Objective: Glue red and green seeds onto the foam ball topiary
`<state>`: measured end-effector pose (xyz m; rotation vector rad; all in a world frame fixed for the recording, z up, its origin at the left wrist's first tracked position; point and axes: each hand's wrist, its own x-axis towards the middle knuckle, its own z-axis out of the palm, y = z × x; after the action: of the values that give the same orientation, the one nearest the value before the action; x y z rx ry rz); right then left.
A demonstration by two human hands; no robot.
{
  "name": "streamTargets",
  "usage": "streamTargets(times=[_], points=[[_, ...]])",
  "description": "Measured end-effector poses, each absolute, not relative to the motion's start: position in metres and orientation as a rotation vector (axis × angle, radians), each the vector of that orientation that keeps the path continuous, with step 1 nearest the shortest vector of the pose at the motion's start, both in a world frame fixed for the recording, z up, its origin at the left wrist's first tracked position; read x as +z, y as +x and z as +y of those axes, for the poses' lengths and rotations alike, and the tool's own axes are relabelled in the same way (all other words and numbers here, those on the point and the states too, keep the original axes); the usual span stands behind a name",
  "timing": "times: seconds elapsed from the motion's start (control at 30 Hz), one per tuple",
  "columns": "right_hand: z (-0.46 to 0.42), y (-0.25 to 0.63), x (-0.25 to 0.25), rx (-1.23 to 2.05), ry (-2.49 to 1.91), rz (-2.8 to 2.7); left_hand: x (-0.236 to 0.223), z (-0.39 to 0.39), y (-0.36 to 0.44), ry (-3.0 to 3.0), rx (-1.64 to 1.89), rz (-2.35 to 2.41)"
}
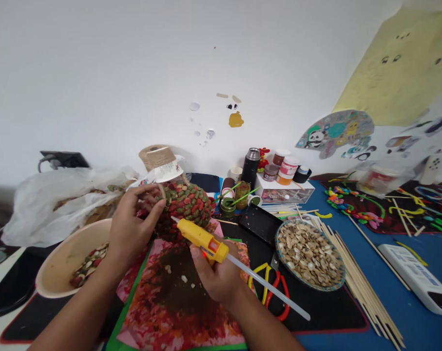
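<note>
My right hand (221, 268) is wrapped round a yellow glue gun (202, 239). A long translucent glue stick (272, 287) sticks out of its back, and a small red light glows on its side. The gun's nozzle points left, close to a rounded object covered in red and green shell-like pieces (187, 202). At that object's left end my left hand (138, 214) has its fingers curled, with a tan band (162, 191) beside the thumb; its fingertips are partly hidden. Beneath lies a paint-stained red and pink sheet (151, 312) with a few pale crumbs on it.
A cream bowl (45, 273) of coloured pieces stands left, before a plastic bag (30, 204). Behind sits a twine spool (157, 158). Rightward are pliers (279, 297), a black tray (260, 222), a basket of tan shells (308, 253), wooden sticks (363, 282), paint jars (288, 168) and a flask (250, 165).
</note>
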<state>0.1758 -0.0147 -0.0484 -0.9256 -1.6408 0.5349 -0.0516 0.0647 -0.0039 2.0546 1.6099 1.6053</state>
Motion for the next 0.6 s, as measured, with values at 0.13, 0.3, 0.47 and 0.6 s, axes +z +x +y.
streamTargets(times=[0.13, 0.3, 0.47, 0.6], points=[[-0.014, 0.177, -0.047, 0.497, -0.905, -1.655, -0.003, 0.066, -0.046, 1.954, 1.625, 1.604], [-0.015, 0.177, -0.045, 0.449, -0.879, -1.659, -0.002, 0.066, -0.038, 1.918, 1.622, 1.675], [-0.014, 0.177, -0.045, 0.424, -0.881, -1.668, -0.002, 0.067, -0.037, 1.927, 1.604, 1.693], [-0.015, 0.177, -0.047, 0.447, -0.899, -1.671, -0.003, 0.067, -0.036, 1.916, 1.616, 1.673]])
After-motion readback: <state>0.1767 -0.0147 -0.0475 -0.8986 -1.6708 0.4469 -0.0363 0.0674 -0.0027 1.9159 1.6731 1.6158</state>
